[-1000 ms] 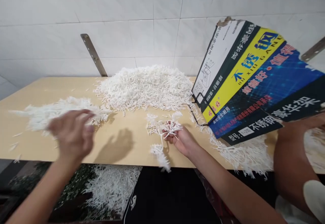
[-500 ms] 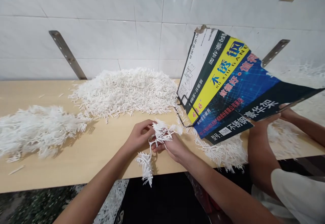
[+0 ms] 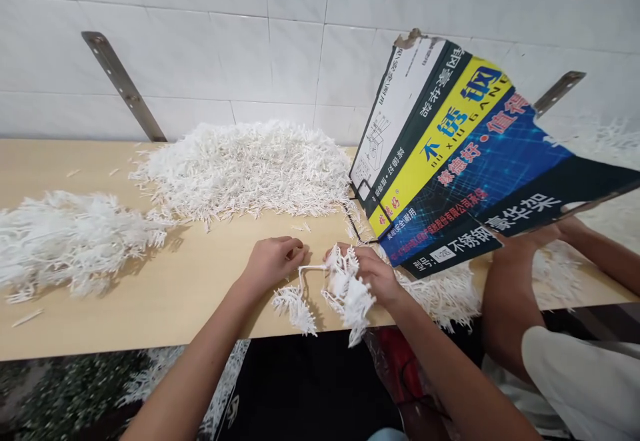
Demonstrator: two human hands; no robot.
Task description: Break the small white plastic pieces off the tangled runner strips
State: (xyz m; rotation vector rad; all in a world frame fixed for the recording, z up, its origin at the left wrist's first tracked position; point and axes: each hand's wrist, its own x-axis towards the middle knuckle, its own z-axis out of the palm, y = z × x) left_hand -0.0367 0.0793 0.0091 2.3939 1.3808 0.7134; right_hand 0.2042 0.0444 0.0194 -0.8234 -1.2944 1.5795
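My right hand [image 3: 377, 273] is closed on a white bristly plastic sprig [image 3: 350, 288], whose tufts hang down by the table's front edge. A thin bare stem runs left from it to a second tuft [image 3: 295, 308] hanging lower. My left hand [image 3: 273, 262] is closed just left of that stem, thumb and fingertips together; whatever they hold, if anything, is hidden. A few loose white bits [image 3: 301, 226] lie beyond my hands. Behind them is a large heap of short white pieces [image 3: 250, 171].
Another white pile [image 3: 75, 241] lies on the wooden table [image 3: 210, 281] at left. A printed cardboard sheet [image 3: 450, 154] stands upright at right as a divider. Past it, a co-worker's arm [image 3: 507, 301] rests near more white pieces. Metal brackets [image 3: 123, 88] line the tiled wall.
My hands have moved apart, the right one going right with the white sprig. The bare stem between the tufts now shows. My view has tilted slightly downward.
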